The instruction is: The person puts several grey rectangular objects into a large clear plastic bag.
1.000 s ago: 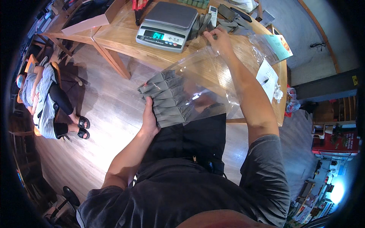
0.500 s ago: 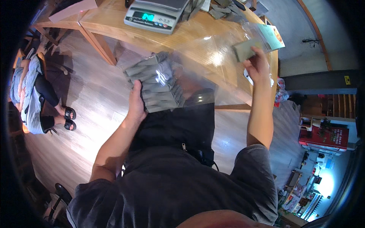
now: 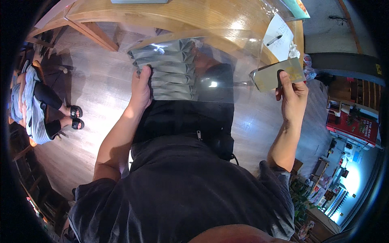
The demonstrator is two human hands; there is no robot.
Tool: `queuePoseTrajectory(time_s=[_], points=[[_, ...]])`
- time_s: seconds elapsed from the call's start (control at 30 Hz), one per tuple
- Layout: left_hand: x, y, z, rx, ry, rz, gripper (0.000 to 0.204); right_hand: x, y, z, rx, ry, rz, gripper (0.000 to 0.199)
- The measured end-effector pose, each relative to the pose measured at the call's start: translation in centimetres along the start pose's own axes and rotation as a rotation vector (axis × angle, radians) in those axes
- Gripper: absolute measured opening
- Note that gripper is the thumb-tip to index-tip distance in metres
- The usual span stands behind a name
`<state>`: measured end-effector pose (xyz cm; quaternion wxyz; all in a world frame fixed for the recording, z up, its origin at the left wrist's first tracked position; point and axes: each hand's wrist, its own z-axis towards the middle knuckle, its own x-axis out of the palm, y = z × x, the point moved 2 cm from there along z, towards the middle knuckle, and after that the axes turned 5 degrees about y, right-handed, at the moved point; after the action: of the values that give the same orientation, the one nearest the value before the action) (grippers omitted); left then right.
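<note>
At the right, beyond the table, a red panel bears several short lines of pale capital letters, the clearest lettering in sight. On the far right part of the table, a white sheet carries rows of small dark handwriting (too fine to make out at this size). Farther right, a yellow label with a dark mark, too small to read, sits on a dark beam. The grey packet at the right shows yellowish patches, but whether they are print cannot be told.
</note>
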<state>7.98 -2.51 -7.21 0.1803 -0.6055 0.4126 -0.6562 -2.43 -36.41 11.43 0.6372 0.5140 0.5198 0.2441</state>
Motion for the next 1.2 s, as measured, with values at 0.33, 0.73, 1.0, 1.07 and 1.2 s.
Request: queuePoseTrajectory(time_s=[0.33,0.73,1.0,1.07,1.2], points=[[0.6,-0.8,-0.1,0.032,0.067,0.033,0.058,3.6,-1.2,-0.8,0.273,0.179,0.543,0.036],[-0.3,0.2,-0.3,0.081,0.069,0.134,0.062,2.6,-2.7,-0.5,0.366,0.4,0.214,0.026],[-0.1,-0.2,-0.3,0.094,0.037,0.155,0.068,1.2,-3.4,0.1,0.432,0.336,0.242,0.027],[0.2,-0.6,-0.2,0.096,0.018,0.124,0.064,1.0,-2.6,0.0,0.416,0.444,0.239,0.026],[0.7,-0.9,-0.3,0.119,0.012,0.097,0.063,0.2,-1.5,-0.1,0.422,0.575,0.158,0.023]])
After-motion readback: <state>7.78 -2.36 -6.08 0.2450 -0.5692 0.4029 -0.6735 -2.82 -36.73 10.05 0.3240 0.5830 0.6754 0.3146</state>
